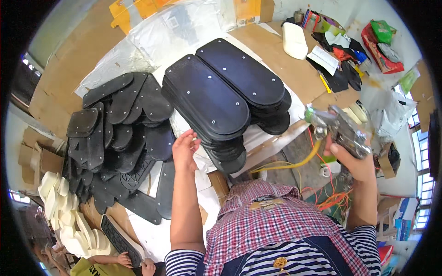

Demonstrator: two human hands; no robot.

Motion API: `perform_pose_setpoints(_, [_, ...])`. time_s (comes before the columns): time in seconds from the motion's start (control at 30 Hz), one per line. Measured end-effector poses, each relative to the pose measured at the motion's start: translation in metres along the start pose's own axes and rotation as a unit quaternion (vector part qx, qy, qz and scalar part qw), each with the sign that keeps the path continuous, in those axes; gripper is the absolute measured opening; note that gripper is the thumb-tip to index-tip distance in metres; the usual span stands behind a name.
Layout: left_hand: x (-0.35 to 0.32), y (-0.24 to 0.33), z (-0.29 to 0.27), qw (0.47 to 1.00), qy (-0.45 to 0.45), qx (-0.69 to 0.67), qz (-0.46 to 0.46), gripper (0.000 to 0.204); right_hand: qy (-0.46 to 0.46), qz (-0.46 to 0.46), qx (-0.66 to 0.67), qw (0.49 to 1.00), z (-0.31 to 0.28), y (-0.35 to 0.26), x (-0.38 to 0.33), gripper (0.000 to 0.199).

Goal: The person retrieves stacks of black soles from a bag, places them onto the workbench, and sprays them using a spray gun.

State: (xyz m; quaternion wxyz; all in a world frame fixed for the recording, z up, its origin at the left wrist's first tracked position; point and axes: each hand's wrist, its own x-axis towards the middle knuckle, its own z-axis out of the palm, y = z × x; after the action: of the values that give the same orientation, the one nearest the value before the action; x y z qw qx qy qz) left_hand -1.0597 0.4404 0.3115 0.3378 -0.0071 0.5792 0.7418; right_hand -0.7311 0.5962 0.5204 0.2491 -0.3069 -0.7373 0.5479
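My right hand (353,162) grips a metal spray gun (343,129) above the right side of the table, its nozzle end pointing left. My left hand (185,146) is raised beside the near stack of oblong black panels (207,96), its fingers loosely bent and apart. A small pale green spot shows at its fingertips; what it is I cannot make out. A second stack of black panels (244,69) stands right against the first. Small metal studs dot the rounded tops of both. A yellow hose (294,165) runs below the spray gun.
Loose black panels (122,119) lie heaped on the left, with cream-coloured pads (76,221) nearer. At lower left, another person's hands (124,260) touch a ribbed black panel (120,239). A yellow cutter (325,83) and open notebook (323,60) lie far right. Orange cords (334,201) tangle near my right forearm.
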Motion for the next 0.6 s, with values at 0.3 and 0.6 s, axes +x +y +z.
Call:
perform_pose_setpoints(0.3, [0.029, 0.009, 0.024, 0.982, 0.027, 0.180, 0.055, 0.023, -0.148, -0.008, -0.074, 0.986, -0.045, 0.006, -0.038, 0.065])
perform_pose_setpoints(0.6, [0.036, -0.008, 0.044, 0.959, 0.060, 0.271, 0.059, 0.028, 0.063, 0.051, 0.006, 0.997, -0.061, 0.011, -0.033, 0.063])
